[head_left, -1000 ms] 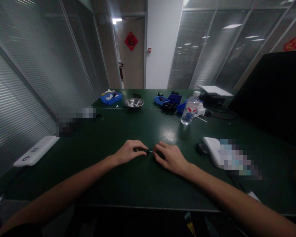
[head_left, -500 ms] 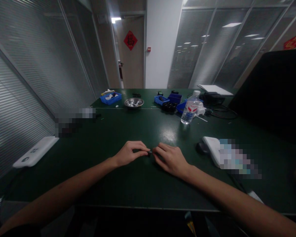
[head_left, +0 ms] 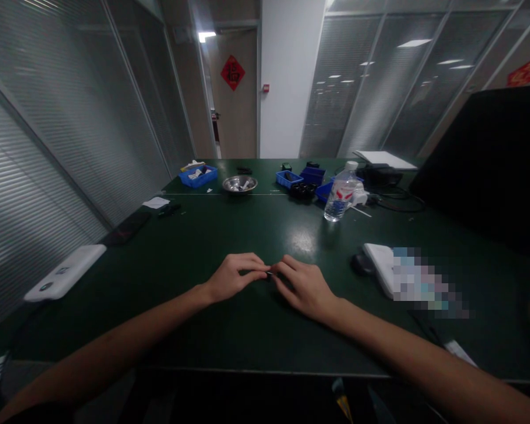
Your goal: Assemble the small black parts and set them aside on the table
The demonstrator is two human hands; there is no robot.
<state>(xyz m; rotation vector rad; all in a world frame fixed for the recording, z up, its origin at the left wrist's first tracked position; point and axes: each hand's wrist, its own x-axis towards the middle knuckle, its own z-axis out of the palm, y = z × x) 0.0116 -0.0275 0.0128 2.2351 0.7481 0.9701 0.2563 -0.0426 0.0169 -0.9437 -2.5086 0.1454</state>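
Note:
My left hand is closed in a pinch, thumb and forefinger on a small dark piece with a shiny bit. Its kind is too small to make out. From the other side my right hand comes in with bent fingers, and its fingertips meet the same piece. What the right fingers grip is partly hidden behind the knuckles. Both hands are low over the dark green tabletop, near the middle.
A water bottle stands right of centre, beyond my hands. Farther back are a metal bowl, a blue basket and several blue trays. White power banks lie left and right, with a black mouse alongside.
My fingertips have drawn slightly closer together around the small piece, the right hand shifting a little to the left. Things on the table stay put.

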